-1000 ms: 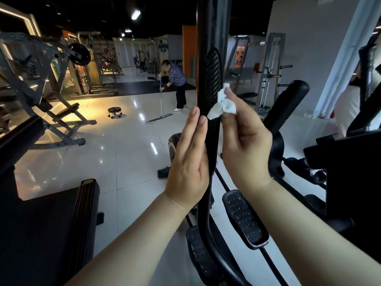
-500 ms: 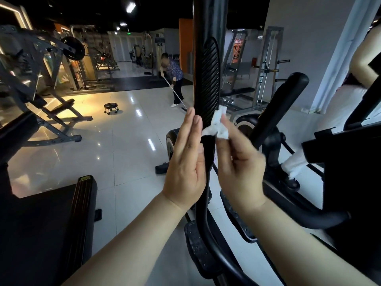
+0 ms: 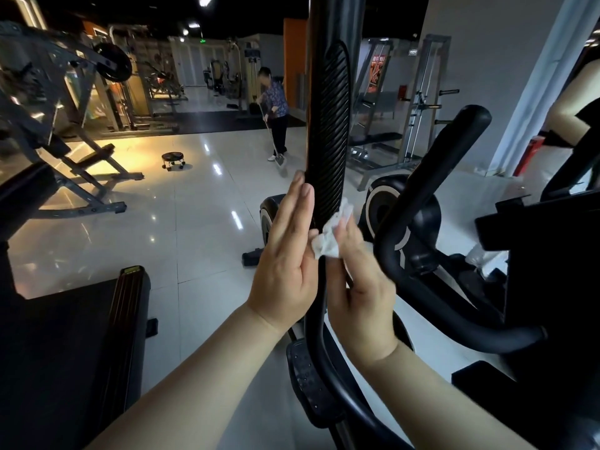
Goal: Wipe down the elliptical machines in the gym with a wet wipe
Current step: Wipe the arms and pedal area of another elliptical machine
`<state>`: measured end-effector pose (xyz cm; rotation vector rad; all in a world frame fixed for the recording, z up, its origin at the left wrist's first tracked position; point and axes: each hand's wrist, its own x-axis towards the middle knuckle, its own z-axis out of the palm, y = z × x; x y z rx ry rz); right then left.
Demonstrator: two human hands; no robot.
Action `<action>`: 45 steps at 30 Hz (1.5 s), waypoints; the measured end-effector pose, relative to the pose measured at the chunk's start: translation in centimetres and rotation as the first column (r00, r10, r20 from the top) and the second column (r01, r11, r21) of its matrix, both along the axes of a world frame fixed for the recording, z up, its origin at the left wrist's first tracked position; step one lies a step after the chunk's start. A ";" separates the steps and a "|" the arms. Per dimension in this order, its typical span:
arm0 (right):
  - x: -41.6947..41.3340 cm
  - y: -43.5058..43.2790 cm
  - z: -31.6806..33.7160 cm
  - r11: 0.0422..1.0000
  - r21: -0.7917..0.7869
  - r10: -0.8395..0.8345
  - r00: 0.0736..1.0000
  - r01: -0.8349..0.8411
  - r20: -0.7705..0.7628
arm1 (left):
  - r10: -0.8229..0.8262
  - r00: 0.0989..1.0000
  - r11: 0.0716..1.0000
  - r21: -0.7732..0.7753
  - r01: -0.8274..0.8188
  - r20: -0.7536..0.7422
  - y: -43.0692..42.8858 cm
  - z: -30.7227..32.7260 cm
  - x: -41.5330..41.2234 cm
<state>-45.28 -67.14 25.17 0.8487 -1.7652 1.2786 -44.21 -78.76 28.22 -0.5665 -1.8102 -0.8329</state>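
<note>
A person [image 3: 275,105] holds a mop [image 3: 272,141] on the glossy tiled floor [image 3: 194,222], near a low wheeled stool [image 3: 173,160].

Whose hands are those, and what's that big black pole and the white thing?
The camera sits on a person's head, looking down, so these are that person's own hands. The black pole is the tall handle of an elliptical, a gym machine you stride on; its foot pedal is below. The left hand lies flat against the handle, fingers straight. The right hand pinches a crumpled white wet wipe and presses it at the bottom of the handle's ribbed part. Far off, another person mops the shiny floor.
</note>
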 end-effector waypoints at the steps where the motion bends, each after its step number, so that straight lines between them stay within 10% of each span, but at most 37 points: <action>1: 0.1 0.1 -1.4 1.000 0.026 -0.001 1.000 0.002 -0.012 | 0.004 1.000 1.000 0.007 -0.004 0.008 0.0 -0.2 0.1; 23: 1.1 0.6 0.3 0.998 0.031 -0.057 0.988 0.062 -0.142 | -0.012 0.999 0.992 0.130 0.006 0.047 0.4 -2.9 2.5; 29: 1.3 0.0 -2.6 0.986 0.146 0.080 0.997 -0.082 0.018 | 0.045 0.993 0.981 0.184 -0.064 0.106 1.5 -4.3 2.8; 36: 2.2 0.0 0.2 0.983 -0.154 0.109 0.993 -0.100 0.051 | -0.039 0.991 0.957 0.290 -0.001 0.131 2.4 -4.4 3.3; 45: 2.0 1.1 -1.5 0.994 -0.074 0.079 0.996 -0.075 0.050 | 0.198 0.956 0.860 0.430 -0.275 0.214 2.1 -2.3 2.0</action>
